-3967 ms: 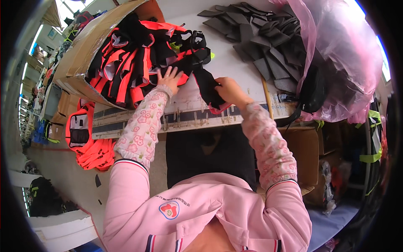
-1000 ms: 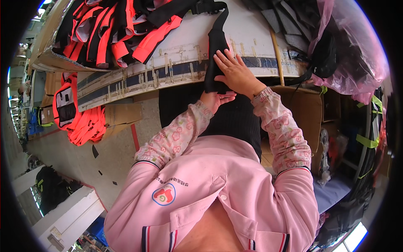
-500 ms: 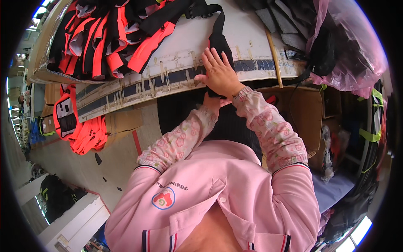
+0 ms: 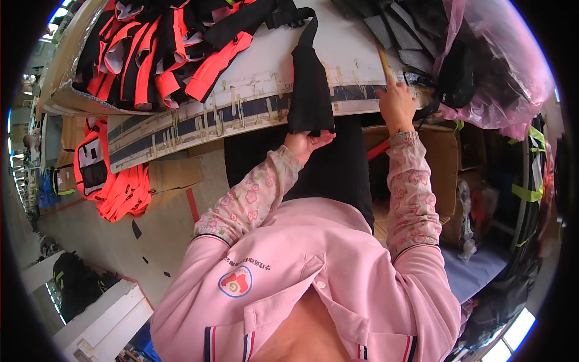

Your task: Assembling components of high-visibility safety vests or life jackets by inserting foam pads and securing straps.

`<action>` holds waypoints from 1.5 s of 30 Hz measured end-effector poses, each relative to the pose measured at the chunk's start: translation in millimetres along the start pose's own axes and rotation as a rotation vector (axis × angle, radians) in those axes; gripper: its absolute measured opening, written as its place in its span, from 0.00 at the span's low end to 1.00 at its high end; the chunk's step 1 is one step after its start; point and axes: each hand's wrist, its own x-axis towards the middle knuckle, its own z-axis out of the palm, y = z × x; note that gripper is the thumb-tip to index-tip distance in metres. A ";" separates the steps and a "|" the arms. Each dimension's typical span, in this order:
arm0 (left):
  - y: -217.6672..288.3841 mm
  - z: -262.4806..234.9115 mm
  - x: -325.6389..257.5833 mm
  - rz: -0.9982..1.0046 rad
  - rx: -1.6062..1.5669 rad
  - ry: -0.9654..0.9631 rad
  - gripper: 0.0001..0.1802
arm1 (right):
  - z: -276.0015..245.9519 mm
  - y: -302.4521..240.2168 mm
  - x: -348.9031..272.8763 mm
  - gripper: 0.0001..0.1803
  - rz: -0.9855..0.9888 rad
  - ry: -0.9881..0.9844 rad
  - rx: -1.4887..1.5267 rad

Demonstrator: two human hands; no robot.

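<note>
A wide black fabric band (image 4: pixel 310 90) hangs over the table's front edge, its narrow strap running back to a black buckle (image 4: pixel 283 14). My left hand (image 4: pixel 306 143) holds the band's lower end from below, with the fingers partly hidden behind the cloth. To the right, my right hand (image 4: pixel 398 107) is closed around the near end of a thin wooden stick (image 4: pixel 384 62). The stick's far end lies by a pile of grey and black pieces (image 4: pixel 407 33).
Black and neon-orange fabric pieces (image 4: pixel 145 57) fill a cardboard box on the table's left. A pink plastic bag (image 4: pixel 500 66) bulges at the right. Orange bags (image 4: pixel 123 187) hang below the table's left end. An open cardboard box (image 4: pixel 437 169) stands under the right side.
My right hand has left the black band and moved right to the wooden stick, which has shifted slightly. The band's end, in my left hand, now shows flat over the edge.
</note>
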 end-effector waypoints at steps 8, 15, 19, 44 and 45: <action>-7.5 -5.8 4.6 0.053 0.045 0.052 0.18 | 14.0 23.8 -8.6 0.17 0.048 -0.307 0.102; -6.0 -2.9 -1.0 0.009 0.032 0.034 0.19 | 13.9 39.7 -31.4 0.09 0.381 -0.616 1.000; -7.3 -0.3 -0.8 0.039 0.025 0.064 0.18 | -75.6 2.5 -81.2 0.06 0.571 -0.712 1.305; -20.7 -6.4 6.1 0.125 0.299 0.147 0.16 | -122.3 41.0 -175.8 0.13 0.711 -1.377 1.080; -16.1 -3.1 3.8 0.114 0.329 0.104 0.16 | -121.0 31.5 -169.9 0.13 0.704 -1.414 1.055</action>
